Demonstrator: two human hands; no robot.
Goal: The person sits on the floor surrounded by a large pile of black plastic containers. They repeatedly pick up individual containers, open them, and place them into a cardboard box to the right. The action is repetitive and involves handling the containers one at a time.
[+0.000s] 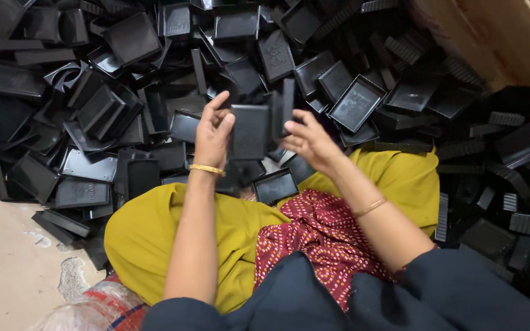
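Your left hand (213, 132) pinches a stack of flat black plastic trays (249, 130) upright at its left edge, fingers closed on it; your right hand (309, 142) sits just beside its right edge, fingers curled, above your yellow-clad lap (154, 236) and the tray heap (93, 104)

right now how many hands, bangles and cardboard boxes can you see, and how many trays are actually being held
hands: 2, left hand and right hand
gold bangles: 2, left wrist, right wrist
black plastic trays held: 1
cardboard boxes: 1
total: 6
The loose trays in the heap are too many to count.
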